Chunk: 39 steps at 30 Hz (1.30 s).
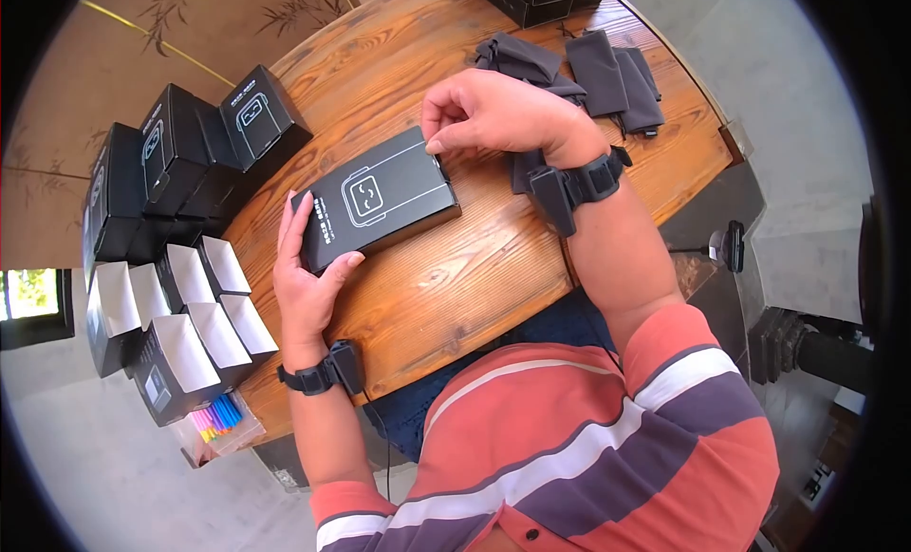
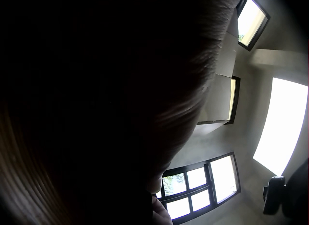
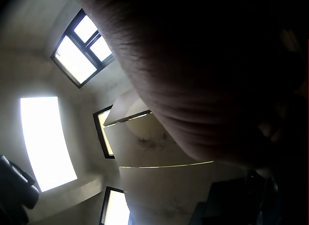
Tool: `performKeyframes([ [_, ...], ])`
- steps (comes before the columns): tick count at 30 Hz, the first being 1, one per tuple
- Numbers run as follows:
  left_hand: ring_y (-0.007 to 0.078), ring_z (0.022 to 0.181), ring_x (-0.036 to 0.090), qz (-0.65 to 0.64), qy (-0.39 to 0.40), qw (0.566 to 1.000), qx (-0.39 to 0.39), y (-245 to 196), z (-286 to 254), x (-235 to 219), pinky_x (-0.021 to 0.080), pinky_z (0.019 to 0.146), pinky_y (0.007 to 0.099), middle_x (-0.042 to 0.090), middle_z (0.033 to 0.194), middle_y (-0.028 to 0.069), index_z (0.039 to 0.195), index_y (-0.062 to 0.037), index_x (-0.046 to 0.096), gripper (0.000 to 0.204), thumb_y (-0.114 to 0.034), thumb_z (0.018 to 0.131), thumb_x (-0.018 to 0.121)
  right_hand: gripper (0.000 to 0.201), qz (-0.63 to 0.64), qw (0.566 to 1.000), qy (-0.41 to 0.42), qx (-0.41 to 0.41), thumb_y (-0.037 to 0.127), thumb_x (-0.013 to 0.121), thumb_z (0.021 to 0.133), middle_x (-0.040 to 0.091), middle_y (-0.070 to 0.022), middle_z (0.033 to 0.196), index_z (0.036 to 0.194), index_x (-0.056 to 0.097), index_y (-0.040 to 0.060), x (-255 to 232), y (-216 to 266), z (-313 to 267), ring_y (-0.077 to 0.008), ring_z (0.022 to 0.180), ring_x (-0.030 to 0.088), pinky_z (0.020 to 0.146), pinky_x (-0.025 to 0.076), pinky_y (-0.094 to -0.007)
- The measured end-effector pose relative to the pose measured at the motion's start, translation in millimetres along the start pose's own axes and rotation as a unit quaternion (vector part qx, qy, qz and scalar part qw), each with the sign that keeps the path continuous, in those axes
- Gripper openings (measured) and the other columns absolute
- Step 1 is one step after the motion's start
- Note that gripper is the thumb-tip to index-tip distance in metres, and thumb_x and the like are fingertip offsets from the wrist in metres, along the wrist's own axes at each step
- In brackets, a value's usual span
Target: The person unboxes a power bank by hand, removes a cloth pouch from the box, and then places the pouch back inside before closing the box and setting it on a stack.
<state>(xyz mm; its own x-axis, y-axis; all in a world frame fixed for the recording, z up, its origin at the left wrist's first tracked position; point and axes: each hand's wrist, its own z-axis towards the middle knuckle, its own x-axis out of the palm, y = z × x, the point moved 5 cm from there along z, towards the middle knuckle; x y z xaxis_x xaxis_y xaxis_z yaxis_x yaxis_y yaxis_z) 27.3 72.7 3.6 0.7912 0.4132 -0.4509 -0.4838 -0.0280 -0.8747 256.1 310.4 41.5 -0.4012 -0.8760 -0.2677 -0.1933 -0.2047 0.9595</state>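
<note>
A black cardboard box (image 1: pixel 375 199) with a white line drawing of a small face on its lid lies flat on the wooden table. My left hand (image 1: pixel 308 286) grips its left end, fingers along that end and thumb at the near corner. At the opposite end, my right hand (image 1: pixel 493 115) has its thumb and curled index finger pinching the edge by the far corner. Both wrist views are mostly filled by dark, close skin, with the box hidden in them.
Several closed black boxes (image 1: pixel 180 158) are stacked at left, beside several open-topped boxes (image 1: pixel 180 353) with white flaps. Dark grey cloth pouches (image 1: pixel 598 73) lie beyond my right hand. Colourful pens (image 1: pixel 218 416) sit near the table's left corner. More black boxes (image 1: pixel 536 3) stand at the far edge.
</note>
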Motion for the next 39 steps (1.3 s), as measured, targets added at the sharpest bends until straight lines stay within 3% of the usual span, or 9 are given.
performKeyframes([
  [4, 0.0323, 0.164, 0.043, 0.000, -0.003, 1.000, 0.005, 3.5, 0.2, -1.0, 0.033, 0.133, 0.0416, 0.041, 0.178, 0.0253, 0.166, -0.0069, 0.056, 0.098, -0.032, 0.082, 0.098, 0.012, 0.009, 1.000, -0.006, -0.022, 0.011, 0.081, 0.100, 0.072, -0.0015, 0.082, 0.100, 0.074, 0.0009, -1.6, -0.6, 1.6, -0.0091, 0.069, 0.063, 0.063, 0.052, -0.0258],
  [7, 0.0324, 0.164, 0.043, -0.002, -0.002, 1.000, 0.003, 1.4, -0.2, -0.1, 0.033, 0.133, 0.0414, 0.041, 0.178, 0.0254, 0.166, -0.0069, 0.056, 0.097, -0.031, 0.082, 0.097, 0.009, -0.027, 1.000, -0.004, -0.005, 0.008, 0.081, 0.101, 0.075, -0.0001, 0.087, 0.102, 0.076, 0.0007, -2.0, 1.7, 0.5, -0.0061, 0.079, 0.067, 0.071, 0.055, -0.0234],
  [15, 0.0326, 0.163, 0.043, -0.008, -0.009, 1.000, -0.001, 4.0, 0.2, -1.4, 0.033, 0.133, 0.0414, 0.042, 0.177, 0.0256, 0.166, -0.0062, 0.056, 0.098, -0.036, 0.083, 0.098, 0.009, -0.063, 0.995, -0.038, -0.065, 0.007, 0.081, 0.099, 0.078, -0.0038, 0.087, 0.100, 0.077, -0.0013, -0.4, 18.5, -3.7, -0.0095, 0.080, 0.070, 0.074, 0.057, -0.0267],
  [22, 0.0331, 0.164, 0.043, -0.008, -0.009, 1.000, 0.000, 5.0, 0.5, -1.5, 0.032, 0.133, 0.0416, 0.041, 0.177, 0.0266, 0.166, -0.0062, 0.056, 0.100, -0.038, 0.081, 0.098, 0.009, -0.102, 0.993, -0.024, -0.056, 0.007, 0.081, 0.097, 0.076, -0.0041, 0.085, 0.099, 0.077, -0.0006, 0.4, 15.2, -2.4, -0.0110, 0.079, 0.068, 0.074, 0.056, -0.0289],
  [25, 0.0331, 0.164, 0.043, -0.005, -0.008, 1.000, 0.001, 4.2, 0.8, -1.5, 0.032, 0.133, 0.0417, 0.042, 0.177, 0.0267, 0.166, -0.0061, 0.056, 0.100, -0.037, 0.081, 0.098, 0.009, -0.115, 0.990, -0.035, -0.070, 0.007, 0.081, 0.097, 0.075, -0.0046, 0.085, 0.099, 0.077, -0.0003, 0.8, 17.8, -2.9, -0.0124, 0.079, 0.068, 0.074, 0.056, -0.0301],
  [27, 0.0351, 0.163, 0.044, -0.026, -0.014, 1.000, 0.001, 2.1, 0.8, -1.3, 0.035, 0.133, 0.0443, 0.041, 0.178, 0.0266, 0.163, -0.0063, 0.060, 0.099, -0.029, 0.076, 0.103, 0.009, -0.121, 0.990, -0.035, -0.059, 0.007, 0.081, 0.097, 0.075, -0.0054, 0.086, 0.099, 0.076, -0.0006, 0.4, 18.8, -3.3, -0.0134, 0.080, 0.068, 0.075, 0.056, -0.0307],
  [37, 0.0342, 0.162, 0.045, -0.019, -0.013, 1.000, 0.000, 4.2, 1.2, -1.3, 0.035, 0.133, 0.0437, 0.041, 0.178, 0.0256, 0.163, -0.0061, 0.060, 0.101, -0.026, 0.074, 0.104, 0.009, -0.118, 0.991, -0.029, -0.053, 0.006, 0.081, 0.096, 0.074, -0.0055, 0.084, 0.098, 0.076, -0.0013, 4.5, 16.9, -1.7, -0.0129, 0.077, 0.067, 0.071, 0.054, -0.0311],
  [39, 0.0326, 0.163, 0.044, -0.023, -0.011, 1.000, -0.004, 2.3, 1.2, 0.3, 0.033, 0.133, 0.0417, 0.042, 0.177, 0.0267, 0.165, -0.0066, 0.058, 0.100, -0.035, 0.078, 0.099, 0.011, -0.120, 0.991, -0.034, -0.055, 0.008, 0.081, 0.095, 0.073, -0.0053, 0.081, 0.097, 0.076, -0.0009, 4.8, 14.3, -1.0, -0.0135, 0.075, 0.067, 0.070, 0.054, -0.0315],
])
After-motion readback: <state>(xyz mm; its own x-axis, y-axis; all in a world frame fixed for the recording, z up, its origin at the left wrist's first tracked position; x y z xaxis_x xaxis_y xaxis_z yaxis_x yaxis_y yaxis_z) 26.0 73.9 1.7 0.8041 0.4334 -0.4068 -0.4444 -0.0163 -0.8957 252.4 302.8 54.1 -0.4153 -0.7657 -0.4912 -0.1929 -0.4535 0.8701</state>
